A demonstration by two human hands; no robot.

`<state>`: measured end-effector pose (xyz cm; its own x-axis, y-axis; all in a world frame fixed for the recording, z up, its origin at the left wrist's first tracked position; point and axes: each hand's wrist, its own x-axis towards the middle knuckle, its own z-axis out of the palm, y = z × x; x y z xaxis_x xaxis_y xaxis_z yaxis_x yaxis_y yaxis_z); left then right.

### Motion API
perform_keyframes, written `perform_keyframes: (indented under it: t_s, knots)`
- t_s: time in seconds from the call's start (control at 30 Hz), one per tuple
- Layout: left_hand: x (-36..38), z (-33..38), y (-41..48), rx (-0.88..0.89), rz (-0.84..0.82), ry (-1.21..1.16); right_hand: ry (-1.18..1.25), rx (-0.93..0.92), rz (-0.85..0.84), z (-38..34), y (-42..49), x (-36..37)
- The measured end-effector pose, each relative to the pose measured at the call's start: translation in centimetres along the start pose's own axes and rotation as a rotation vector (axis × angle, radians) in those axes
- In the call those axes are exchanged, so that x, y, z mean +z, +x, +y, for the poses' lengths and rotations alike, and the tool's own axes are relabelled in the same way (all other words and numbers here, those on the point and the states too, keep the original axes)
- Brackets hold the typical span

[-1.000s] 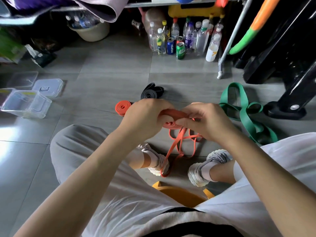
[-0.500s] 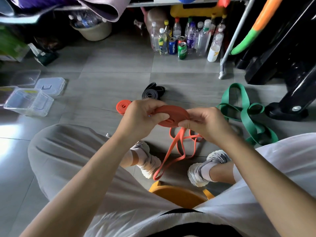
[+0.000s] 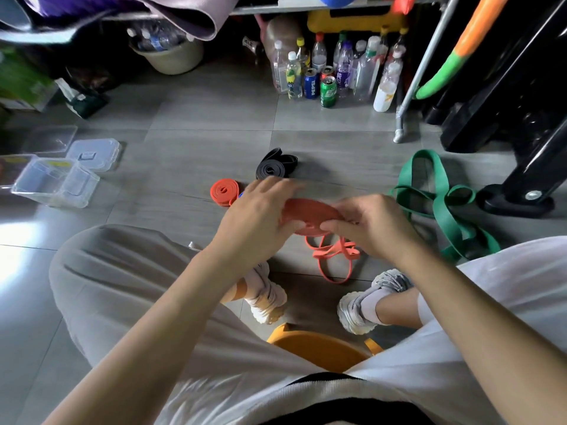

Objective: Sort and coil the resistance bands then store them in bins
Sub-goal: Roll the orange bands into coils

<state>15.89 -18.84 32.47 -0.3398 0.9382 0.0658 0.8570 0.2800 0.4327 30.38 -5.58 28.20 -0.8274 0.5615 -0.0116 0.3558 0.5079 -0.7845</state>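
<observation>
Orange band coil [image 3: 308,211] — pinched between left hand [image 3: 260,219] and right hand [image 3: 376,227] fingers [image 3: 349,210].

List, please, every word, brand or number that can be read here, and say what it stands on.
"PEPSI": down the side of the blue can.
Green can: logo too blurred to read.
Bottle labels: too small to read.
No other text is legible.

Cluttered home storage corner, live from floor level.
Grey floor tiles [image 3: 196,124] are seen; drink bottles and cans [image 3: 334,72] are crowded under a shelf [image 3: 306,9], clear plastic bins [image 3: 55,182] are set out left, and a black metal frame [image 3: 506,96] is parked right.
</observation>
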Motion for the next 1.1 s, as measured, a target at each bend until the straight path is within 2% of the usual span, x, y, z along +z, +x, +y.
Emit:
perform_keyframes:
  t_s: [0.1,0.2,0.3,0.5,0.67,0.87,0.93,1.03,1.1]
  knots:
    - [0.4,1.3,0.2,0.097,-0.088,0.219,-0.25,-0.056,-0.025,-0.8,0.1,0.4]
    - [0.5,1.1,1.1,0.004,-0.163,0.22,-0.206,-0.05,0.0,-1.0,-0.1,0.2]
    - [0.4,0.3,1.4,-0.028,-0.179,0.044,-0.067,-0.05,0.005,-0.5,-0.4,-0.2]
    - [0.5,-1.0,0.9,-0.089,-0.035,-0.273,0.159,-0.005,0.008,1.0,-0.8,0.1]
    - [0.3,-1.0,0.3,-0.193,0.088,-0.754,0.401,0.007,0.047,0.6,-1.0,-0.1]
    - [1.0,-0.2,-0.5,-0.387,0.067,-1.24,0.582,-0.059,0.104,-0.2,-0.7,-0.2]
    - [1.0,0.1,-0.5,-0.416,0.04,-1.157,0.568,-0.053,0.104,0.0,-0.6,-0.1]
    - [0.7,-0.3,0.1,-0.275,0.03,-0.638,0.483,0.017,0.062,0.3,-0.6,-0.1]
    - [0.4,-0.2,0.3,-0.141,0.035,-0.308,0.315,0.022,0.031,0.3,-0.5,-0.1]
